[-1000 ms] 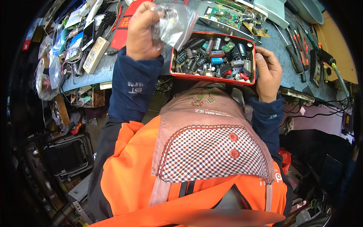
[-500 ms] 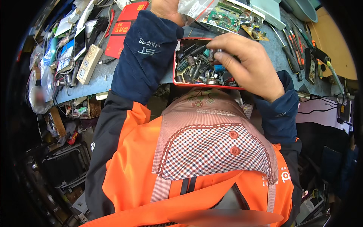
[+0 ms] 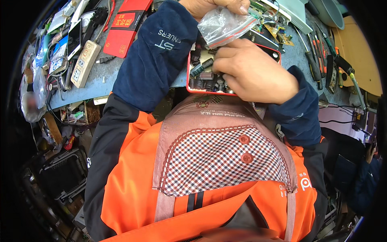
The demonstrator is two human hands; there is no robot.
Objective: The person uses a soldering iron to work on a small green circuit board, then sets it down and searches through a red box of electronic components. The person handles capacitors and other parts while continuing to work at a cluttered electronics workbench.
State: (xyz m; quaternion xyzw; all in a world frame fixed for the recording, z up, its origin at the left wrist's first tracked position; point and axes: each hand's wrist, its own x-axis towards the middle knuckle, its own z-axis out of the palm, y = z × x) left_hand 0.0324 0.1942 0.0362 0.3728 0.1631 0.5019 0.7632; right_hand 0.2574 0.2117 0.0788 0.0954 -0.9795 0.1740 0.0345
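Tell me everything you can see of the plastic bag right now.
The bag is clear, crinkled plastic, with a red line running along its lower edge. It hangs slantwise over the far part of the red box, gripped near its top by the left hand. The right hand is just below; whether they touch is unclear. Glare and creases hide any contents.

The top edge crops the left hand (image 3: 207, 5), and the right hand (image 3: 254, 72) hides part of the red-rimmed box (image 3: 209, 91).

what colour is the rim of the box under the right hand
The box rim is red, showing best in the head view.
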